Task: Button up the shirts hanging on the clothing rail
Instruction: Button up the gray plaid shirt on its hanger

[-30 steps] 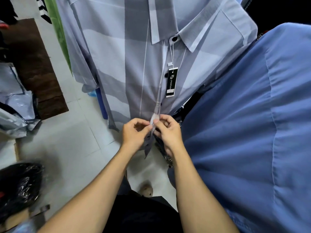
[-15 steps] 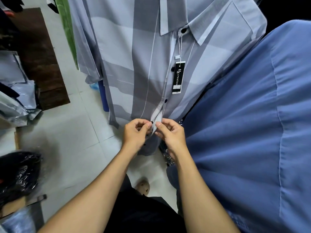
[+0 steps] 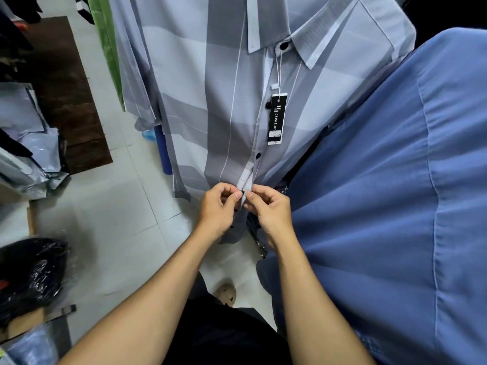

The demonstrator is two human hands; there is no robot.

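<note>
Seen from the head view: pinching the two front edges of the grey striped shirt (image 3: 210,101) low on its placket, left hand (image 3: 217,209) on one edge, right hand (image 3: 271,210) on the other, fingertips almost touching around a small black button (image 3: 242,191). Probably held so close to line up the button with its hole. Three black buttons higher up already closed, with a black price tag (image 3: 276,118) hanging from the collar. Shirt hanging in front, just beside a blue shirt (image 3: 382,193) at the right. Rail itself not visible. More buttons likely left below the hands.
</note>
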